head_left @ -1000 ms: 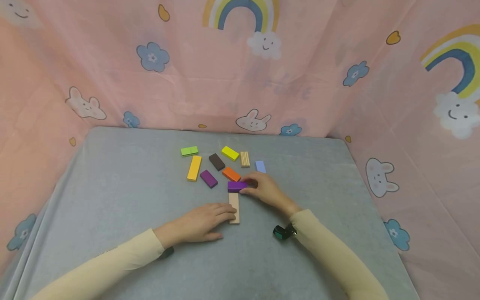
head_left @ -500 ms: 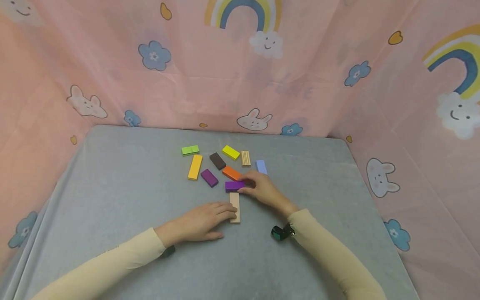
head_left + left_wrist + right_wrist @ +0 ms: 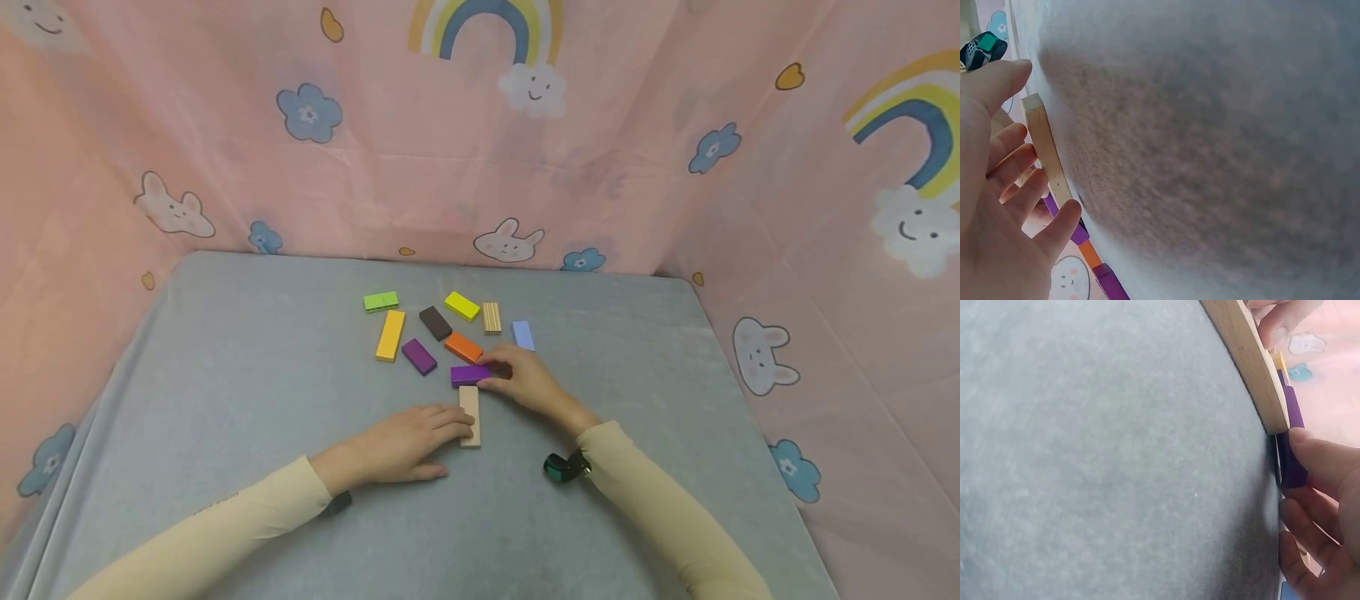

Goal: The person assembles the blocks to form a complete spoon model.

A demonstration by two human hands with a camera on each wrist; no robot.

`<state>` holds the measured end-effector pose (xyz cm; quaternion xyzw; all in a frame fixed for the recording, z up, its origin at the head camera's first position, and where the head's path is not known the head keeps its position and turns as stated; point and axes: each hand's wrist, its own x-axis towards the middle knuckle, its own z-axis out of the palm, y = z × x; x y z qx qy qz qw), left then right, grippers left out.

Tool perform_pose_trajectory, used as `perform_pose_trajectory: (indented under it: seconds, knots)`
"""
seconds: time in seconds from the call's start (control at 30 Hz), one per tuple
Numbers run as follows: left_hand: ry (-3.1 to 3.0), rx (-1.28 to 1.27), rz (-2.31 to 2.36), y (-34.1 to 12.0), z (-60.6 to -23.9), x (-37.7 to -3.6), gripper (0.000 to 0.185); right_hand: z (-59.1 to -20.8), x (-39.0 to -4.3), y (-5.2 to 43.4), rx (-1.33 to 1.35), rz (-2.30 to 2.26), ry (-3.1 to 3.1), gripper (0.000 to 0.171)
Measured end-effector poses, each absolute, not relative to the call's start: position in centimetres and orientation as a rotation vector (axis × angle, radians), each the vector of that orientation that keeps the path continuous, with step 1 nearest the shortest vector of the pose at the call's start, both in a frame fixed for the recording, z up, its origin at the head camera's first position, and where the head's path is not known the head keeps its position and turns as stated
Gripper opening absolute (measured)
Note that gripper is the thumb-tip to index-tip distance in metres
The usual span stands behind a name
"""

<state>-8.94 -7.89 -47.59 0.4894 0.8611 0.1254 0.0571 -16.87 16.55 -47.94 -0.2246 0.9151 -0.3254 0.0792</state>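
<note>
A plain wooden block lies lengthwise on the grey table. My left hand rests flat beside it, its straight fingers touching the block's left side; the left wrist view shows the same wooden block against those fingers. A purple block lies crosswise at the wooden block's far end. My right hand pinches its right end between thumb and fingers. In the right wrist view the purple block meets the end of the wooden block.
Behind the hands lie several loose blocks: green, amber, brown, yellow, striped wood, pale blue, a second purple, orange. Pink patterned cloth walls enclose the table on three sides.
The right hand has slid the purple block very slightly left, against the wooden block's far end. The left hand and the wooden block have stayed put.
</note>
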Motion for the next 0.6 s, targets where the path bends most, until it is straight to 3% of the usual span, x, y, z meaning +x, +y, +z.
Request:
perform_pose_trajectory:
  seconds: [0.6]
  knots:
    - [2.61,1.471,0.397,-7.8,-47.57,-8.92,0.056,-48.09,-16.79,16.68,-0.681,-0.949,2.718,0.033]
